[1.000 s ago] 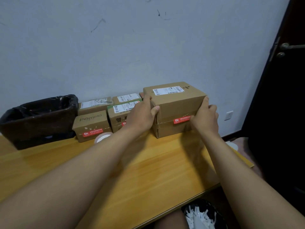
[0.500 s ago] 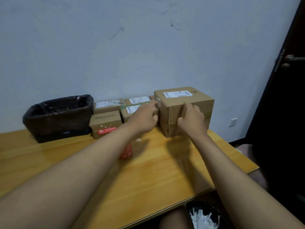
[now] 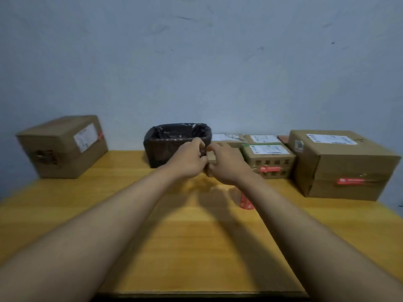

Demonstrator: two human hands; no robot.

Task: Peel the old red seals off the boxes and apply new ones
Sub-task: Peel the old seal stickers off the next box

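Small box (image 3: 211, 157): mostly covered by both hands; only one corner shows between them.
Left hand (image 3: 189, 160), right hand (image 3: 226, 163): fingertips overlap at the box; grip unclear.
Red roll (image 3: 246, 201): partly hidden behind the right forearm.
Left box (image 3: 62, 147): motion-blurred; label unreadable.
Seals (image 3: 351, 181): print too small to read.
Surface (image 3: 65, 205): near corners cut off by the frame.

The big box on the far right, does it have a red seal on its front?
Yes, the big box carries a red seal low on its front face.
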